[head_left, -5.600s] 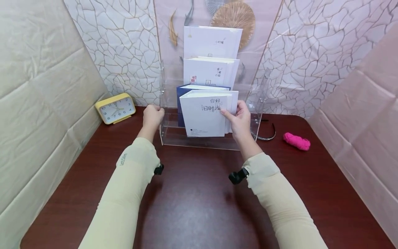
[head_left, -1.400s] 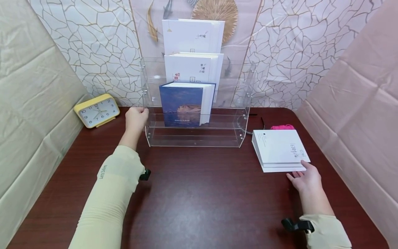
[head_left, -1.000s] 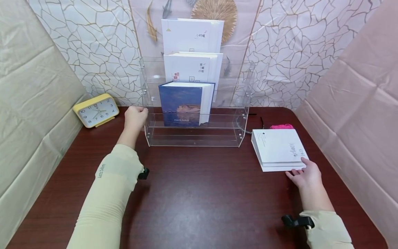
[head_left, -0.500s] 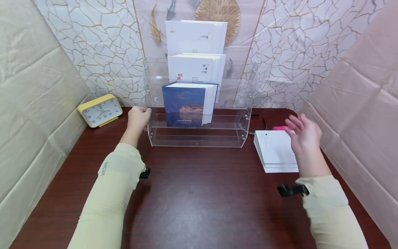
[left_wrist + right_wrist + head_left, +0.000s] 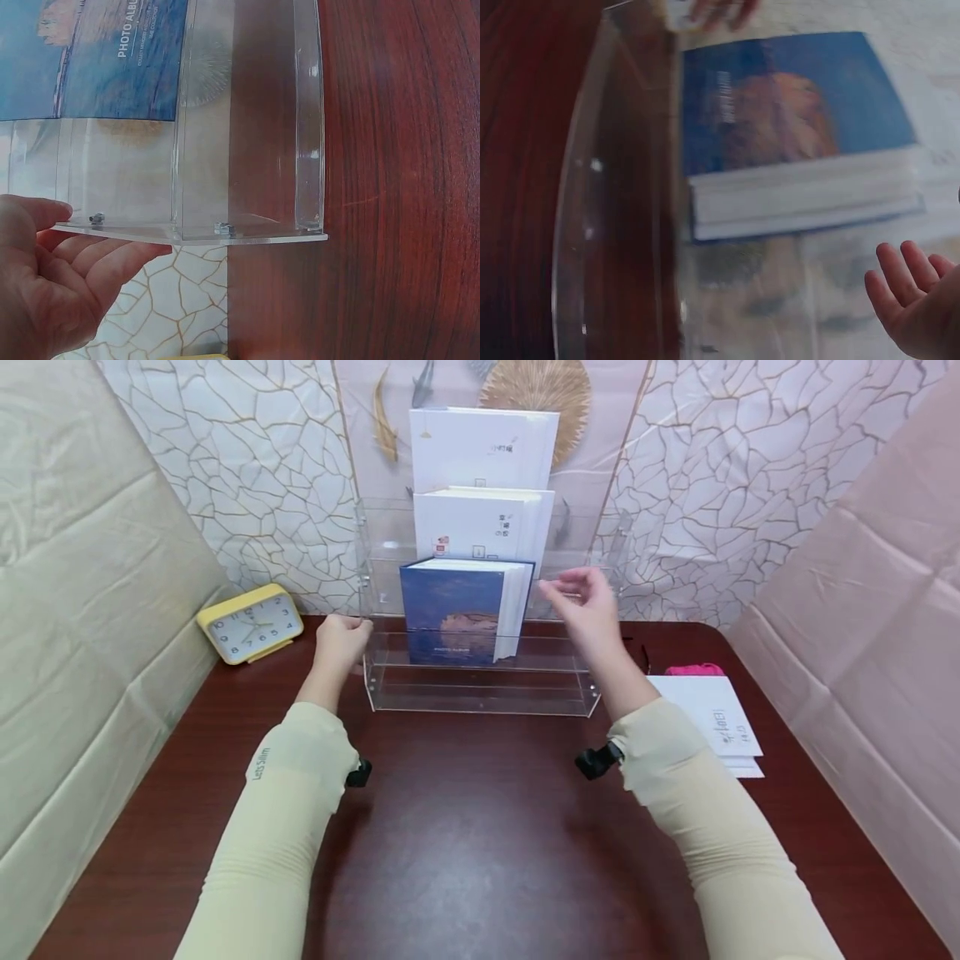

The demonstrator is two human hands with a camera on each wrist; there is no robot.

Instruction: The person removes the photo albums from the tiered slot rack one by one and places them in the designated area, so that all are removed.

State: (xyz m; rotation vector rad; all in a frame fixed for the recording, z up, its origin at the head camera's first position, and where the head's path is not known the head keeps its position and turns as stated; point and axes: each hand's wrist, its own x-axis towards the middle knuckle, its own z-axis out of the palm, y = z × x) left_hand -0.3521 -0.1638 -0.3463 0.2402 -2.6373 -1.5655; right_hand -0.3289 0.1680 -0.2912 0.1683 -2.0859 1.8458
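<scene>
At the back of the table, a clear acrylic display rack (image 5: 480, 702) holds a blue photo album (image 5: 450, 602) on its lower tier. Behind and above it stand two white albums, a middle one (image 5: 459, 520) and a top one (image 5: 457, 447). My left hand (image 5: 337, 652) grips the rack's left side panel; the left wrist view puts the thumb inside and the fingers outside the panel. Just right of the blue album, my right hand (image 5: 588, 606) hovers with loosely bent fingers and nothing in it. In the right wrist view a gap separates its fingertips from the album's page edges.
A white album (image 5: 697, 693) lies flat on the right side of the table, partly behind my right forearm. Pink yarn (image 5: 693, 669) shows beyond it. To the rack's left stands a yellow alarm clock (image 5: 251, 622). Fabric-covered walls border the table.
My right hand has taken the front white album off the rack, laid it at the right, let go, and come back leftward to the blue album. My left hand has stayed on the rack.
</scene>
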